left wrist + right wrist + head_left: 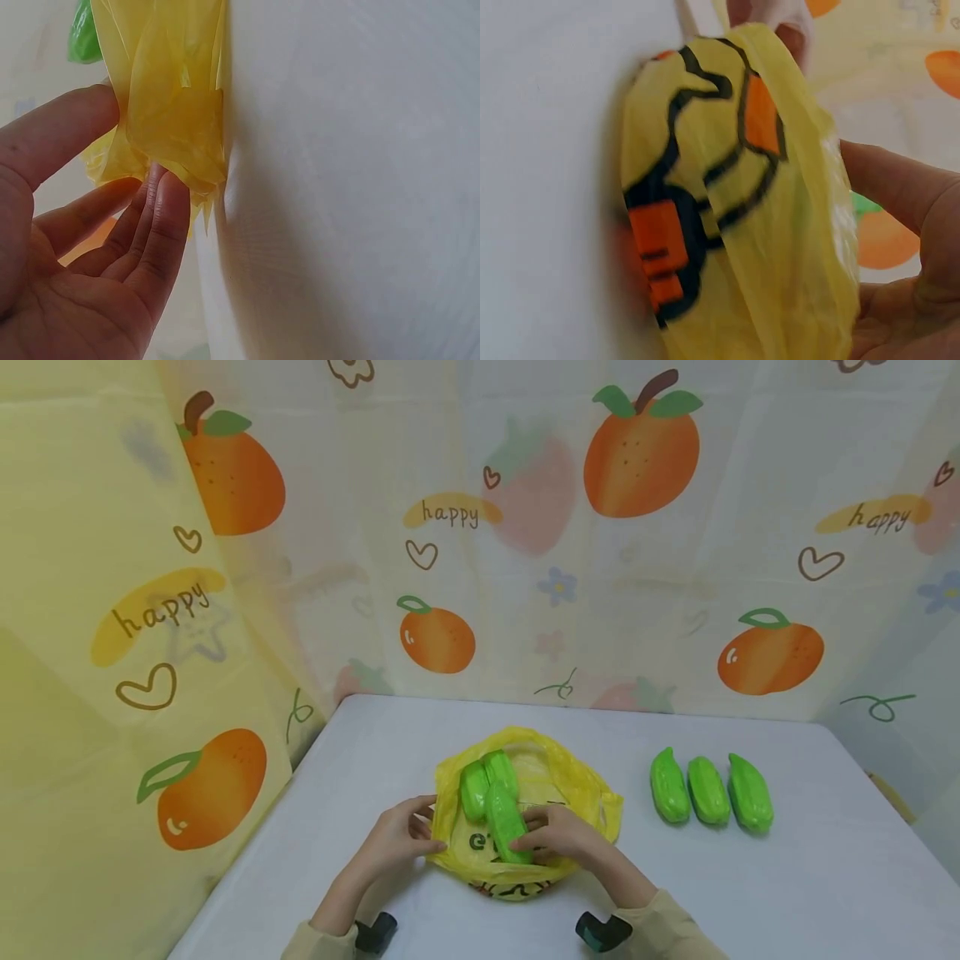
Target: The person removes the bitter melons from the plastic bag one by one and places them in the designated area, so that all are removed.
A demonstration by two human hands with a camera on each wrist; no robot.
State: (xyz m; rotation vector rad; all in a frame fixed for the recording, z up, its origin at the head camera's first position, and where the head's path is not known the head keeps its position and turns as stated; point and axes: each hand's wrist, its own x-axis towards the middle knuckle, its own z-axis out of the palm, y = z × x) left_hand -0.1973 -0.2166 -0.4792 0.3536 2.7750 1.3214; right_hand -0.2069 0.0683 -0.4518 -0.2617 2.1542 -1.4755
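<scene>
An open yellow plastic bag (611, 814) with dark and orange printing lies on the white table, its mouth facing up. Two glossy green elongated vegetable-shaped pieces (474, 792) lie side by side inside. My right hand (558, 835) reaches over the bag's near right rim and holds a third green piece (504, 818) between thumb and fingers. At the left rim my left hand (397, 835) touches the bag with thumb and fingers apart. In the left wrist view, those fingers (169, 217) lie against yellow film. The right wrist view shows mostly the bag's printed side (727, 187), hiding the right fingertips.
Three more green pieces (708, 791) stand in a row on the table (817, 860) to the right of the bag. A fruit-printed curtain (525, 593) hangs behind the table and along its left side. Black wrist cameras (603, 932) sit by both sleeves.
</scene>
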